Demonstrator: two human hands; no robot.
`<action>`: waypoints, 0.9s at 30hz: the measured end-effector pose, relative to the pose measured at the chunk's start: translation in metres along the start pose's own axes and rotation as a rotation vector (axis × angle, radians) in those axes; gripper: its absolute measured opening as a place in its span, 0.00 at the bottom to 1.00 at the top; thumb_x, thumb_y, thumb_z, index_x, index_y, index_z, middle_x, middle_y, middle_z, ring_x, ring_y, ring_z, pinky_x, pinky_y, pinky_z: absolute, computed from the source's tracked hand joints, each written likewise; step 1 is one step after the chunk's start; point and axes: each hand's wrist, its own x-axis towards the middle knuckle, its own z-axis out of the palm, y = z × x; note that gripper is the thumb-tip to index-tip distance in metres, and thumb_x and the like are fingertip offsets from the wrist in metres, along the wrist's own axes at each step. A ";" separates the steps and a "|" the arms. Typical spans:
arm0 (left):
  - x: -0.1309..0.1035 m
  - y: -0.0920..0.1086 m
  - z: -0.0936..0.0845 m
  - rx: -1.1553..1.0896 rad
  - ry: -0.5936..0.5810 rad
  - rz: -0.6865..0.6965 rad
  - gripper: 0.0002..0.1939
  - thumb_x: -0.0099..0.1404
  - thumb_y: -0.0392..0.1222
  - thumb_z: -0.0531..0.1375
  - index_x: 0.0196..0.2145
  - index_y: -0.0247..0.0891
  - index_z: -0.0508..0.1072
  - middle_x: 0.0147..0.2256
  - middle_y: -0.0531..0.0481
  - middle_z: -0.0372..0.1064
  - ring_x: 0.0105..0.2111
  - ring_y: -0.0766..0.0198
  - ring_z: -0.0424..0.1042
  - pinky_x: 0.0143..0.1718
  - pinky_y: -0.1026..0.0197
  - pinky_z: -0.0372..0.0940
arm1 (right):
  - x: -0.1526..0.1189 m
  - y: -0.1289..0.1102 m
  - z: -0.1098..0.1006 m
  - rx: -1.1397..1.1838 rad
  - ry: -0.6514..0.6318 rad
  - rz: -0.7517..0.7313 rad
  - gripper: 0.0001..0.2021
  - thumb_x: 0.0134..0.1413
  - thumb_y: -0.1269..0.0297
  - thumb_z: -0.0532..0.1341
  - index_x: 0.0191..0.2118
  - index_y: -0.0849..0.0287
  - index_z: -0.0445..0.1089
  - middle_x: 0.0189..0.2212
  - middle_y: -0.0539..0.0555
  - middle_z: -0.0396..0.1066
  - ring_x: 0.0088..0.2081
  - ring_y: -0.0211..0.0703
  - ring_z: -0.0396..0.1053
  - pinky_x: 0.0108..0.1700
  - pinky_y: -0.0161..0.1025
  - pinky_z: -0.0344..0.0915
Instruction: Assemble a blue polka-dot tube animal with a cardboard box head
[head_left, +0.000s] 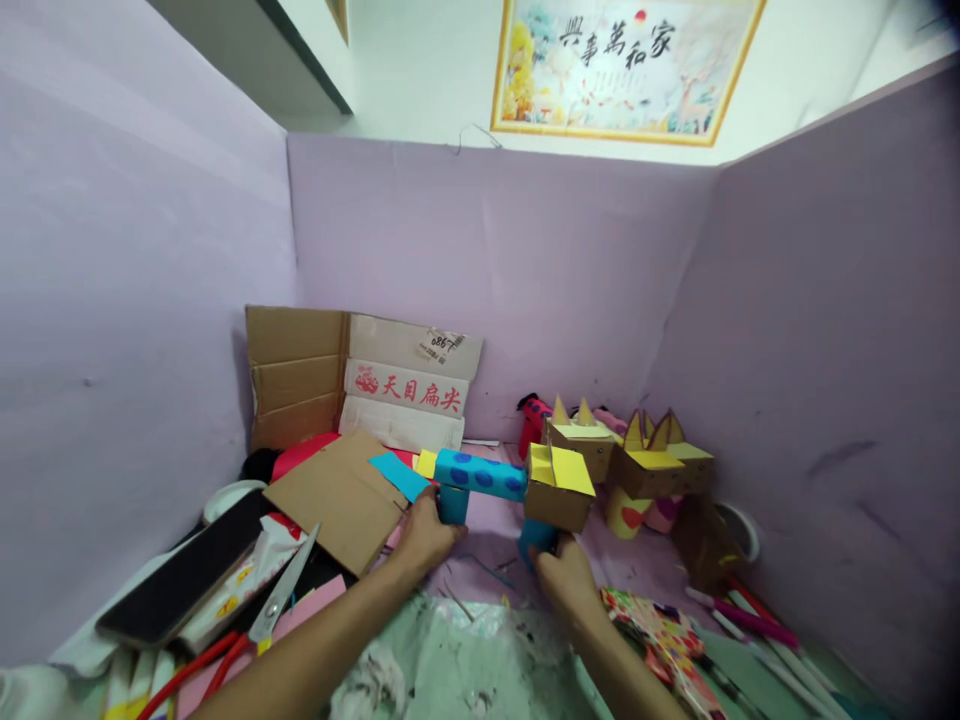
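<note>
Between my hands is a blue paper-tube toy animal. Its body is spotted darker blue, its legs are blue tubes, and a yellow-topped cardboard box forms the head at the right. My left hand is closed around the leg at the left end. The leg under the box head is gripped by my right hand, which hides part of it. Just left of the body lie a blue paper strip and a flat cardboard piece.
Several similar cardboard-headed animals stand at the back right. Red-handled scissors and a dark phone-like slab lie at the left. A folded carton leans on the back wall. Pens lie at the right.
</note>
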 end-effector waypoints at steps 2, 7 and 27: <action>-0.005 0.002 -0.005 -0.030 0.024 -0.036 0.33 0.40 0.31 0.64 0.47 0.32 0.63 0.43 0.38 0.69 0.45 0.48 0.68 0.40 0.58 0.63 | -0.009 -0.008 -0.008 0.043 -0.037 0.060 0.11 0.28 0.65 0.55 0.26 0.58 0.66 0.23 0.59 0.73 0.32 0.60 0.71 0.34 0.49 0.66; -0.050 0.019 -0.030 -0.135 0.088 -0.076 0.36 0.47 0.34 0.63 0.53 0.29 0.56 0.53 0.31 0.60 0.53 0.50 0.62 0.49 0.54 0.61 | -0.060 -0.040 -0.049 0.348 -0.226 0.193 0.23 0.33 0.61 0.63 0.42 0.59 0.69 0.46 0.61 0.71 0.48 0.54 0.68 0.45 0.45 0.66; -0.195 -0.004 -0.048 -0.204 0.625 0.472 0.32 0.54 0.42 0.61 0.55 0.41 0.56 0.49 0.42 0.60 0.47 0.53 0.64 0.50 0.45 0.58 | -0.076 0.030 -0.162 0.552 0.472 0.033 0.14 0.37 0.59 0.64 0.32 0.59 0.67 0.23 0.45 0.65 0.20 0.33 0.59 0.24 0.33 0.57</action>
